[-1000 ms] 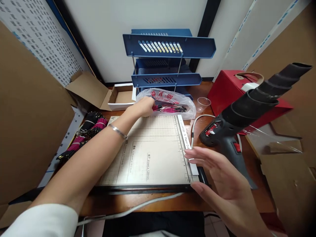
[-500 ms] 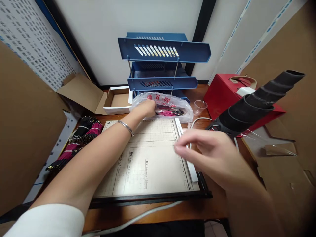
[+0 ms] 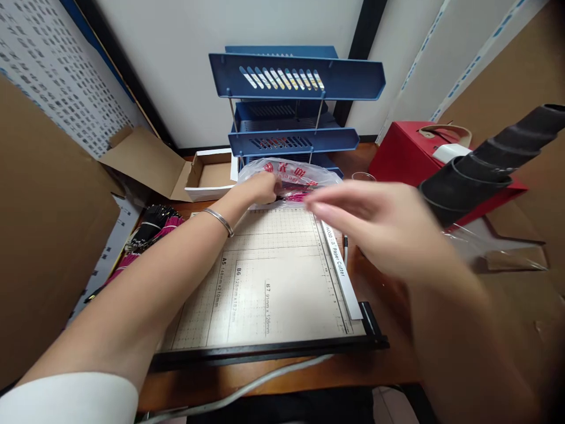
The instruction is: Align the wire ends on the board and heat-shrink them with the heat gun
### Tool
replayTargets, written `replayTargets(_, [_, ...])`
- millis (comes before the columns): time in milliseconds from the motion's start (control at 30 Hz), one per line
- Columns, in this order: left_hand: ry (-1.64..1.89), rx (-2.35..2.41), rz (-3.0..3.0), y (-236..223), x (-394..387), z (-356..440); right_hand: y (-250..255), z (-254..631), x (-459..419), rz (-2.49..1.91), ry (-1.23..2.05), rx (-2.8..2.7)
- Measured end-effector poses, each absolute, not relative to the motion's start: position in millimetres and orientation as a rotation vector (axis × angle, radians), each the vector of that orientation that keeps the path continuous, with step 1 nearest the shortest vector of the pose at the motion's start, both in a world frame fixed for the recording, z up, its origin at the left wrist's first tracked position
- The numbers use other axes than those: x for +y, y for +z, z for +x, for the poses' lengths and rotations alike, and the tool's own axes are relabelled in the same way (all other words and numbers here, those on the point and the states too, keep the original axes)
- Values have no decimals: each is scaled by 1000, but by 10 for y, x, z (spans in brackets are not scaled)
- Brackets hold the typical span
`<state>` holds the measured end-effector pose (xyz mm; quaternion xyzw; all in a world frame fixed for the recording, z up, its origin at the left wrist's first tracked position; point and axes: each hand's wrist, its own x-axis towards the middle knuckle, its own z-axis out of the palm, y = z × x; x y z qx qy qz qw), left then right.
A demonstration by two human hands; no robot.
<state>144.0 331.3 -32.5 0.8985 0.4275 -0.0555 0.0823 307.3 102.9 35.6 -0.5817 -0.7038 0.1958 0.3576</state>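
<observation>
My left hand (image 3: 260, 187) reaches across the paper cutter board (image 3: 265, 282) and grips the near edge of a clear plastic bag (image 3: 293, 174) printed in red. Pink and black wires (image 3: 300, 195) lie inside the bag. My right hand (image 3: 375, 227) hovers above the board's right side, just short of the bag, smeared by motion. Its fingers point left, stretched out, with nothing in them. A silver bangle (image 3: 219, 221) sits on my left wrist.
A blue three-tier tray rack (image 3: 291, 106) stands behind the bag. Bundles of pink and black wires (image 3: 148, 235) lie at the left. An open cardboard box (image 3: 194, 174), a red box (image 3: 415, 156), a black ribbed tube (image 3: 489, 165) and cardboard walls surround the desk. A white cable (image 3: 247, 383) runs along the front.
My right hand has risen from the board's right edge and moved forward and left toward the bag. My left hand has stayed on the bag.
</observation>
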Motion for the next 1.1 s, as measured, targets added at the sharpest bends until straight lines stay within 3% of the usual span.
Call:
replayTargets(133, [-157, 1231, 2669, -329, 3272, 1527, 254, 3060, 2225, -2157, 367, -2035])
replayTargets(300, [-205, 1326, 2637, -452, 3253, 1593, -48, 3105, 2834, -2292, 392, -2296])
replayTargets(633, [-281, 1367, 2538, -478, 3367, 1639, -286, 3276, 3015, -2243, 399, -2678])
replayTargets(1100, [-136, 1415, 2522, -466, 3325, 1648, -225, 3293, 2957, -2254, 282, -2648])
